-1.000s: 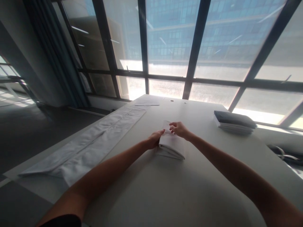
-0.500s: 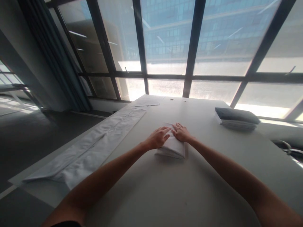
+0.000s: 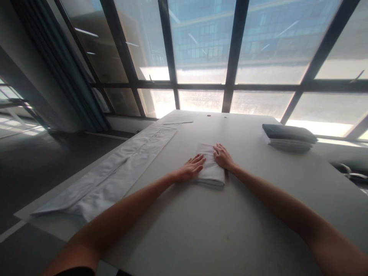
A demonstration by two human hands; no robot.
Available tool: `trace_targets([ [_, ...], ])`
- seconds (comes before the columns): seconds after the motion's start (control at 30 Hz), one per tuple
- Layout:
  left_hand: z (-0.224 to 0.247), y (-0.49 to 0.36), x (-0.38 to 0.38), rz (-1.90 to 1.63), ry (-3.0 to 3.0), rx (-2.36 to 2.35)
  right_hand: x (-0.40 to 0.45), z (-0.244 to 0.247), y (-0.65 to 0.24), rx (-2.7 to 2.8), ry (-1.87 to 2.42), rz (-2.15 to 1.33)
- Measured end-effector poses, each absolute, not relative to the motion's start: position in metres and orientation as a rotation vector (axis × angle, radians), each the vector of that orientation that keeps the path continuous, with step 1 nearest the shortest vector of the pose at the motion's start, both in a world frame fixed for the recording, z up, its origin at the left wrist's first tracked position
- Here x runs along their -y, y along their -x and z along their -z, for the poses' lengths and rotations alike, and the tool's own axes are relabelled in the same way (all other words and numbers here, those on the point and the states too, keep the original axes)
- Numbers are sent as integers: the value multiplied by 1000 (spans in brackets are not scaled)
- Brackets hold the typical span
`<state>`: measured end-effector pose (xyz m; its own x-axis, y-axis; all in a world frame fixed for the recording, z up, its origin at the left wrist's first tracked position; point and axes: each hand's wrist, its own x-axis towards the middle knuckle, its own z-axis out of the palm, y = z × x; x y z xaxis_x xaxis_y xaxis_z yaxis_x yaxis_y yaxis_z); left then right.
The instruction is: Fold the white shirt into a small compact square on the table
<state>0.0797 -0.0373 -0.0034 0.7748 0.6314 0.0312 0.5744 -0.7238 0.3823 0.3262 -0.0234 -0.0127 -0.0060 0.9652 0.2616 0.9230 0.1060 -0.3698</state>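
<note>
The head view looks down at a big white table (image 3: 201, 230) by a wall of windows (image 3: 201, 46). In the middle of the table lies a small folded white cloth (image 3: 211, 170). It is folded into a neat flat block and it sits flat on the table top. The left hand (image 3: 192, 168) lies on the left side of the cloth. Its palm faces down and its fingers (image 3: 199, 159) are stretched out flat and a little apart, pressing on the cloth without grabbing it. The right hand (image 3: 222, 157) lies on the right side of the cloth, near the far end. It is flat too, palm down, fingers out straight, pressing and not gripping. The two hands are close to each other, with a thin strip of cloth showing between them. Both bare arms reach in from the bottom of the view. On the left side of the table a long white sheet (image 3: 115, 172) is spread out, well apart from the hands. At the far left end lie some flat papers (image 3: 178, 120). On the right, near the windows, sits a stack (image 3: 289, 137) of folded cloths with a dark one on top. At the right edge something dark and thin (image 3: 352, 176) shows, but it is too small to tell what it is.
</note>
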Motion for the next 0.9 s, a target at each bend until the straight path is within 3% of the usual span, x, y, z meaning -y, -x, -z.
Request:
trace_targets([
  [0.17,7,-79,15,-342,-2568,-1003,74,6,-306,2018,1789,-80],
  [0.37,10,-91,19,-524,-2577,-1140,141,4,-287,2491,1300,47],
  [0.57,-7,-98,59,-464,-2757,-1184,130,-5,-370,2644,1042,-130],
  [0.73,-28,-112,71,-526,-2828,-1002,106,-23,-449,2366,1321,-425],
  [0.9,-33,-167,30,-786,-2783,-1090,75,-29,-412,1806,1676,-186],
])
